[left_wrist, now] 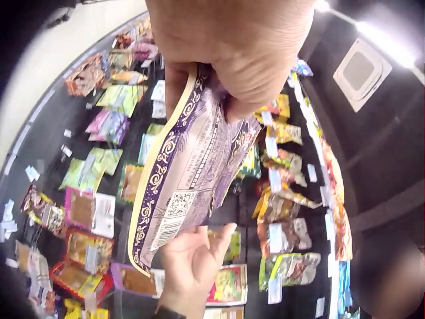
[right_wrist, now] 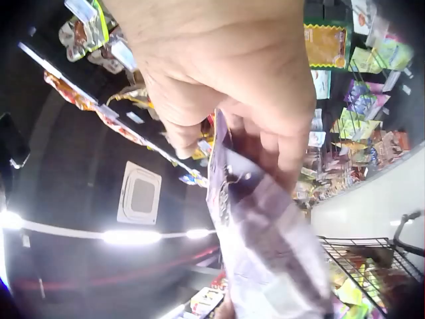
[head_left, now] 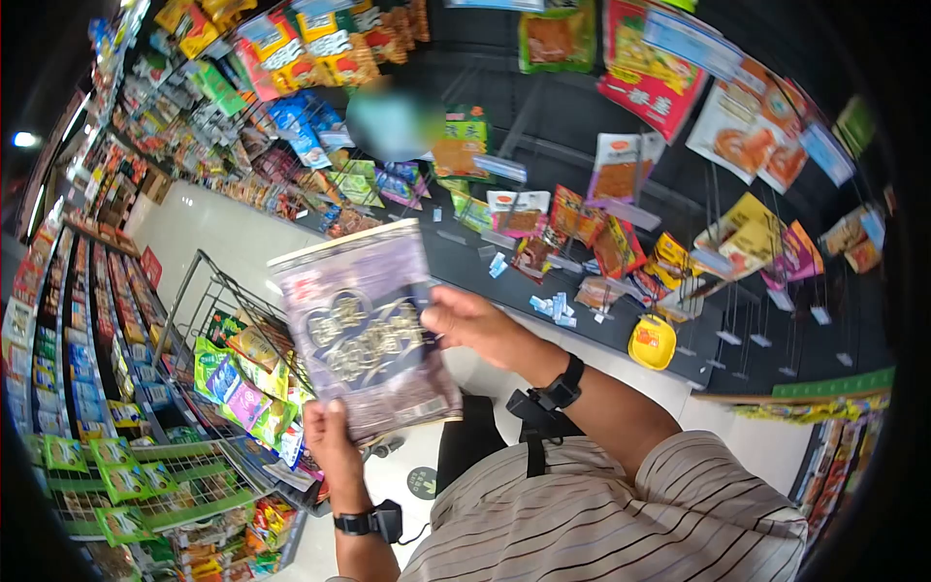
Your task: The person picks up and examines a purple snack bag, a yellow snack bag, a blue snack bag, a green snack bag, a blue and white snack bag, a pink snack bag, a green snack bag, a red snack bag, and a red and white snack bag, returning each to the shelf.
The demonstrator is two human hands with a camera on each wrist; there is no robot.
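A purple printed food bag [head_left: 361, 335] with silvery lettering is held up in front of the body in the head view. My left hand [head_left: 333, 446] pinches its lower left corner, thumb on the front. At its right edge, my right hand [head_left: 480, 325] has the bag between thumb and fingers, the thumb over the front and the fingers behind. The left wrist view shows the bag's back [left_wrist: 182, 186] with a QR code and barcode. In the right wrist view, the fingers [right_wrist: 269, 149] lie along one side of the bag and the thumb stands on the other.
A wire shopping cart [head_left: 208, 281] stands to the left with several snack packs [head_left: 247, 393] in it. Ahead, dark shelving carries hanging packs, among them a red bag [head_left: 652, 82]. A yellow tub [head_left: 652, 342] sits near its lower edge. More stocked shelves [head_left: 73, 359] line the left.
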